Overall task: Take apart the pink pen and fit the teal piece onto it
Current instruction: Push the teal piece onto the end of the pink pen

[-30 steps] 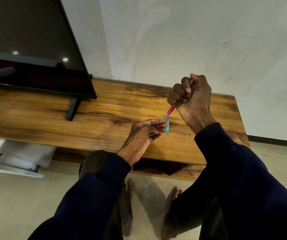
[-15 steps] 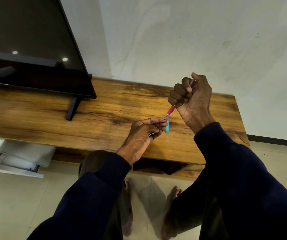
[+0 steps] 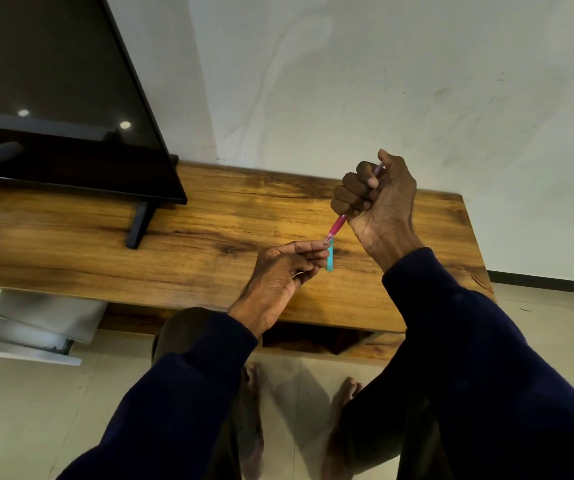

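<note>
I am watching through the head camera, and I am gripping the pink pen (image 3: 337,227) in my right hand (image 3: 377,199), fingers wrapped round it in a fist held above the far right part of the wooden table (image 3: 192,237). The pen is slanting down and to the left, with only its lower end and a sliver of its top showing outside the fist. My left hand (image 3: 283,270), nearer to me and lower, is pinching the teal piece (image 3: 329,259) at its fingertips so that it is hanging roughly upright over the table. The pen's pointed end is touching, or all but touching, the top of the teal piece; I cannot tell which.

As for progress, I am judging that the fitting step is just beginning: the two parts are meeting end to end, but the teal piece is not yet sitting on the pen. The fist is hiding most of the barrel, so I cannot say whether the pen is already taken apart. What is remaining, by my reading, is lining the tip up with the piece's opening and pushing it home.

A dark television (image 3: 53,98) is standing on the table's far left.
</note>
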The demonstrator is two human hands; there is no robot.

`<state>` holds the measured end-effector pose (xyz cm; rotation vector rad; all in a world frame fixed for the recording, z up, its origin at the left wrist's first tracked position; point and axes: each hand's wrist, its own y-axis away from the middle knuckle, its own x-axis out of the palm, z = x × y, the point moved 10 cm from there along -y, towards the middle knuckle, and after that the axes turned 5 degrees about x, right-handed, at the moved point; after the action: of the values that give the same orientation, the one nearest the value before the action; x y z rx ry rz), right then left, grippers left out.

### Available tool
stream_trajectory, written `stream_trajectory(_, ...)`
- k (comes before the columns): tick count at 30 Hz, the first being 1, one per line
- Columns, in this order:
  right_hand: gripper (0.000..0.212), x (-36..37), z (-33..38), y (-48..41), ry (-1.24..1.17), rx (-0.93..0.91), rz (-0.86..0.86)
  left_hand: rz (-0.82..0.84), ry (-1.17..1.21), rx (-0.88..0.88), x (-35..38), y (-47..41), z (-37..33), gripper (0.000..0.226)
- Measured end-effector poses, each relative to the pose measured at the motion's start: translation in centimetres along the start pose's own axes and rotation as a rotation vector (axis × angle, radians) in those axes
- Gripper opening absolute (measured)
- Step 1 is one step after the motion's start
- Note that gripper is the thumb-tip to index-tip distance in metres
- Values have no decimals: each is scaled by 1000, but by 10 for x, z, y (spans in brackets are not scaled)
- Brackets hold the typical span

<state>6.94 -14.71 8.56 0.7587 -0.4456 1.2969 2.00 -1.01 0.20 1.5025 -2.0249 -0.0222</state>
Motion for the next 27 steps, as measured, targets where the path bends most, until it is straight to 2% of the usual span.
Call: stream_trajectory(27, 47, -2, -2, -1, 6, -1, -35, 8, -15, -7, -1, 0, 3, 37)
